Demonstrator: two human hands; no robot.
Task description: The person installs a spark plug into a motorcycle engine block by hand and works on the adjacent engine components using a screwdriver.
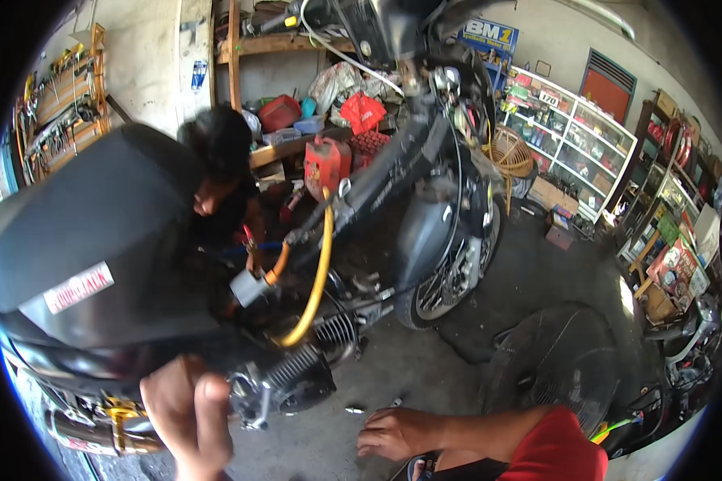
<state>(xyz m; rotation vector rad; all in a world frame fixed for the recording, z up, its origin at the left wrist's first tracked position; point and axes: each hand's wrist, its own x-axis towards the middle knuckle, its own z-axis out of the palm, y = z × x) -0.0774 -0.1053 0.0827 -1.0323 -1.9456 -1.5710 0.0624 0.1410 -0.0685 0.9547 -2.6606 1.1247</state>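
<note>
My left hand (188,413) is raised low in front of the motorcycle, beside its engine (293,381). Its fingers are curled and the thumb stands up; anything inside the fist is hidden. The right hand (397,433) hangs in front of my knee, fingers loosely bent and nothing seen in them. A black seat (96,216) with a white-and-red sticker covers the motorcycle's left end. Over its bare frame loops a yellow hose (322,276), near a grey box-shaped part (249,289) with an orange piece attached. Across the motorcycle, a person (217,168) leans in, one hand near a red-handled tool (249,234).
A caged black fan (557,369) stands at right. Small metal pieces, one a spark-plug-like part (354,410), lie on the floor (425,365). Behind are a glass cabinet (569,140), a red jerrycan (326,167), a tool rack (64,104) and cluttered shelves (666,240).
</note>
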